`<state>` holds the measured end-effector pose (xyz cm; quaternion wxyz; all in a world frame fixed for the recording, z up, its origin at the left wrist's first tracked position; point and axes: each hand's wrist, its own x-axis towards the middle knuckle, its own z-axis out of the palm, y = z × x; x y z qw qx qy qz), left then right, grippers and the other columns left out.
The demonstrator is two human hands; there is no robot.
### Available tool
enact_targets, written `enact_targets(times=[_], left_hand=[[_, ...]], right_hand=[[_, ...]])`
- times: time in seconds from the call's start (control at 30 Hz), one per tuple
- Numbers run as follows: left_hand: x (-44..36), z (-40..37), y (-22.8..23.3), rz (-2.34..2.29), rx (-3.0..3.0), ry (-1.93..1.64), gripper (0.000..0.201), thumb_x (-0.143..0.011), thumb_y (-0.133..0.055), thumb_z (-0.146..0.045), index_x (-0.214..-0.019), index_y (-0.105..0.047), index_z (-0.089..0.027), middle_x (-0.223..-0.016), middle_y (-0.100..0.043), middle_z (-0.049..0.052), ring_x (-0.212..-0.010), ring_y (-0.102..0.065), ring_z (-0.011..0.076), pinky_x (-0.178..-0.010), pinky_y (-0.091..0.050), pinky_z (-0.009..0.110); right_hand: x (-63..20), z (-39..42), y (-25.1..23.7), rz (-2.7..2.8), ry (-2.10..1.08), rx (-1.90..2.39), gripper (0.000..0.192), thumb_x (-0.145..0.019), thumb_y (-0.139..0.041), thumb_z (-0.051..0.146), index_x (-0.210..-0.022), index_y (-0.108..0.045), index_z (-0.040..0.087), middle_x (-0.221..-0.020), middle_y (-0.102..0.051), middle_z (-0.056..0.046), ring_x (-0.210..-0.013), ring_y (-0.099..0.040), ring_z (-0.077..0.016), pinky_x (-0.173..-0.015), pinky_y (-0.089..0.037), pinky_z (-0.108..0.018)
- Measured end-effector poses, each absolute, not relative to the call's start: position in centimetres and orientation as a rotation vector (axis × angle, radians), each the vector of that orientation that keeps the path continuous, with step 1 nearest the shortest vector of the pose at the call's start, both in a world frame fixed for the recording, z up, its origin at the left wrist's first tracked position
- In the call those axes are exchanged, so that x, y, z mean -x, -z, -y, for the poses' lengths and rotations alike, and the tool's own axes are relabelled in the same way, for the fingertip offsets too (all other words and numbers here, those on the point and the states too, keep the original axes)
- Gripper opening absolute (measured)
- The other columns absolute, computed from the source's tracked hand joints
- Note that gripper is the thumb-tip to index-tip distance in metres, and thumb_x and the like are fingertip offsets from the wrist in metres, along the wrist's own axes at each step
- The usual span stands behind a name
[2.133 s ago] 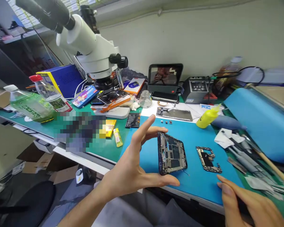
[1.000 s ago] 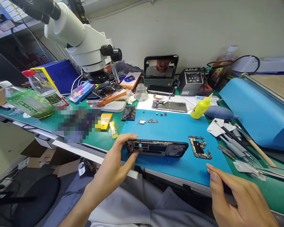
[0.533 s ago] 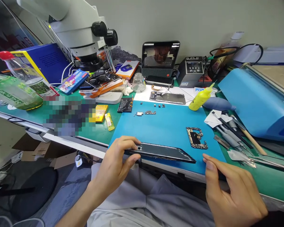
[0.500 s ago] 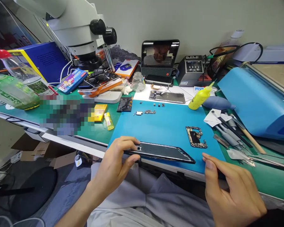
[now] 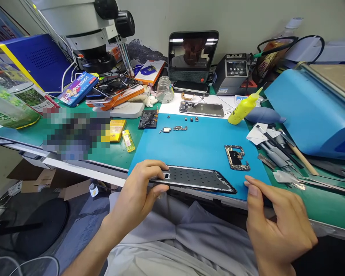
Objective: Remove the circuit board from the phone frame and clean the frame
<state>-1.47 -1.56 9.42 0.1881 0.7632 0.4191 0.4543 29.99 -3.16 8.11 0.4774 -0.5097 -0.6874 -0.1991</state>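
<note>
My left hand (image 5: pixel 145 184) grips one end of a thin black phone frame (image 5: pixel 198 178) between thumb and fingers. Tilted, the frame is held at the near edge of the blue mat (image 5: pixel 155 149), its inner face showing rows of dark dots and a pale border. Off the frame's far right end, my right hand (image 5: pixel 276 218) has thumb and forefinger pinched together; whatever they hold, if anything, is too small to make out. A phone motherboard (image 5: pixel 237 158) lies on the mat just beyond that hand. Further back on the mat are a small circuit board (image 5: pixel 180 128) and several tiny parts.
Behind the mat lie an opened phone back (image 5: pixel 201 109) and a battery (image 5: pixel 148 119). A yellow bottle (image 5: pixel 245 106) stands at the back right, near tweezers and other tools (image 5: pixel 278 153). A microscope (image 5: pixel 86 34) rises at the left; a lighter (image 5: pixel 128 140) lies left of the mat.
My view has shifted slightly, so the bench appears higher and a little left. The phone frame has tipped so that more of its dotted inner face shows. Both hands keep their poses.
</note>
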Motion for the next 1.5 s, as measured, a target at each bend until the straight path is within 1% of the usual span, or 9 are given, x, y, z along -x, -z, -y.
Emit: enact_targets(times=[0.13,0.23,0.37,0.57,0.77,0.97,1.07,1.17,1.5], left_hand=[[1.0,1.6,-9.5,-1.198,-2.148,-1.298,0.013,-0.124,-0.056,-0.042,-0.127,-0.058,-0.029,-0.128,-0.076,0.006,-0.121,-0.075,0.02,-0.103,-0.056,0.037],[0.7,1.6,-9.6,-1.225,-2.138,-1.308,0.01,-0.124,-0.055,-0.039,-0.126,-0.057,-0.029,-0.129,-0.074,0.006,-0.121,-0.073,0.0196,-0.102,-0.055,0.036],[0.4,1.3,-9.9,-1.243,-2.129,-1.313,0.01,-0.125,-0.053,-0.04,-0.126,-0.056,-0.03,-0.127,-0.074,0.005,-0.117,-0.073,0.0197,-0.1,-0.055,0.037],[0.0,1.0,-10.4,-1.274,-2.133,-1.298,0.014,-0.126,-0.051,-0.043,-0.124,-0.055,-0.03,-0.121,-0.074,0.003,-0.112,-0.072,0.0185,-0.096,-0.054,0.035],[-0.2,0.2,-11.6,-1.407,-2.104,-1.222,0.023,-0.126,-0.047,-0.047,-0.12,-0.058,-0.029,-0.11,-0.074,0.003,-0.097,-0.072,0.0196,-0.084,-0.054,0.034],[-0.7,-1.2,-12.9,-1.536,-2.067,-1.172,0.036,-0.126,-0.043,-0.057,-0.115,-0.061,-0.027,-0.091,-0.071,-0.001,-0.079,-0.07,0.0188,-0.069,-0.046,0.031],[-1.0,-1.7,-13.3,-1.588,-2.052,-1.152,0.035,-0.125,-0.045,-0.055,-0.113,-0.061,-0.027,-0.088,-0.071,-0.002,-0.072,-0.067,0.0178,-0.068,-0.046,0.03],[-1.2,-2.2,-13.4,-1.62,-2.047,-1.141,0.032,-0.124,-0.047,-0.052,-0.112,-0.062,-0.027,-0.087,-0.071,-0.003,-0.069,-0.065,0.017,-0.066,-0.046,0.028],[-1.6,-3.2,-13.3,-1.665,-2.09,-1.134,0.028,-0.126,-0.045,-0.048,-0.115,-0.061,-0.028,-0.08,-0.068,-0.007,-0.061,-0.064,0.014,-0.058,-0.046,0.024]], right_hand=[[-26.7,6.2,-9.3,1.674,0.472,1.225,0.058,-0.099,-0.082,-0.003,-0.154,-0.074,0.016,-0.107,-0.085,-0.006,-0.082,-0.077,-0.0181,-0.082,-0.061,-0.031],[-23.2,8.3,-10.0,1.672,0.326,1.347,0.057,-0.109,-0.076,0.006,-0.163,-0.07,0.024,-0.092,-0.081,0.0,-0.071,-0.073,-0.0149,-0.071,-0.06,-0.027],[-21.3,8.4,-10.0,1.711,0.118,1.265,0.071,-0.113,-0.072,0.009,-0.179,-0.047,0.014,-0.091,-0.077,-0.001,-0.061,-0.062,-0.009,-0.065,-0.058,-0.023],[-22.4,6.9,-9.5,1.819,0.245,1.329,0.06,-0.114,-0.076,0.015,-0.17,-0.056,0.006,-0.092,-0.077,-0.003,-0.061,-0.057,-0.0087,-0.084,-0.063,-0.023],[-23.1,5.5,-11.6,1.819,0.149,1.304,0.048,-0.119,-0.065,0.014,-0.168,-0.061,0.014,-0.086,-0.07,0.001,-0.059,-0.051,-0.0072,-0.066,-0.05,-0.024],[-23.3,3.5,-13.2,1.845,0.194,1.308,0.04,-0.121,-0.064,0.017,-0.161,-0.066,0.015,-0.089,-0.07,0.002,-0.061,-0.053,-0.0066,-0.067,-0.048,-0.024],[-23.3,2.8,-13.7,1.806,0.173,1.337,0.036,-0.121,-0.064,0.018,-0.157,-0.068,0.015,-0.097,-0.075,0.001,-0.065,-0.058,-0.0053,-0.07,-0.051,-0.021],[-23.5,1.9,-14.2,1.766,0.156,1.364,0.03,-0.119,-0.066,0.016,-0.149,-0.07,0.014,-0.101,-0.076,0.0,-0.064,-0.055,-0.0034,-0.072,-0.051,-0.018],[-24.7,-1.3,-15.1,1.772,0.021,1.339,0.014,-0.117,-0.069,0.015,-0.124,-0.076,0.024,-0.085,-0.062,0.007,-0.066,-0.054,-0.0054,-0.07,-0.047,-0.018]])
